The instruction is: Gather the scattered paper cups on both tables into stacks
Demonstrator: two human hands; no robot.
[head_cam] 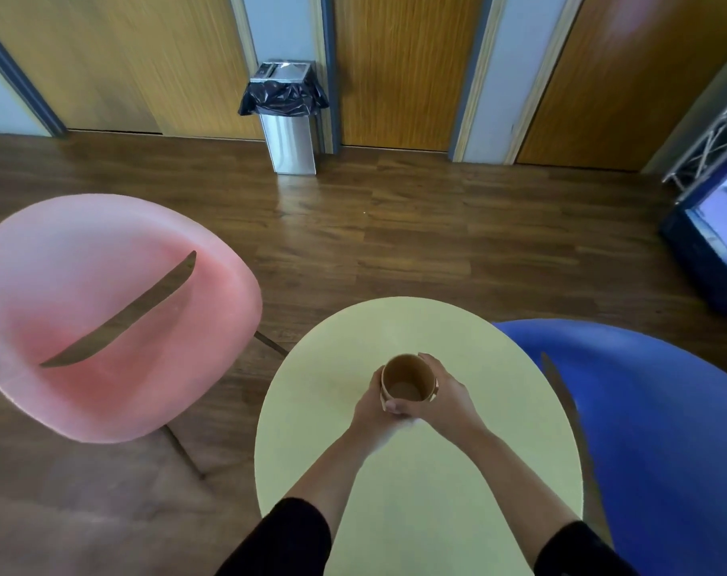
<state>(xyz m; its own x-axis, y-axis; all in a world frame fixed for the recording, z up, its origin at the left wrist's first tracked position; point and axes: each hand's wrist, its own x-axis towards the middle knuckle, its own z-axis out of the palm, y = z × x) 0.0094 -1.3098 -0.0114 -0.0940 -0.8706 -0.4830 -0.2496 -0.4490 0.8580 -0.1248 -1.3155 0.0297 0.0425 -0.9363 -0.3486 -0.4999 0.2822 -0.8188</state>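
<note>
A brown paper cup [406,380] stands upright, mouth up, over the middle of the round pale yellow table [324,409]. Both hands wrap it. My left hand [374,407] grips its left and near side, thumb across the front. My right hand [447,399] holds its right side, fingers curled round the back. Whether it is a single cup or a stack is hidden by the hands, and I cannot tell if its base touches the table. No other cups show on this table.
A pink shell chair [104,318] stands left of the table and a blue one [661,430] at its right. Wooden floor lies beyond, with a steel bin [289,118] by the doors. A dark blue box [711,247] sits far right.
</note>
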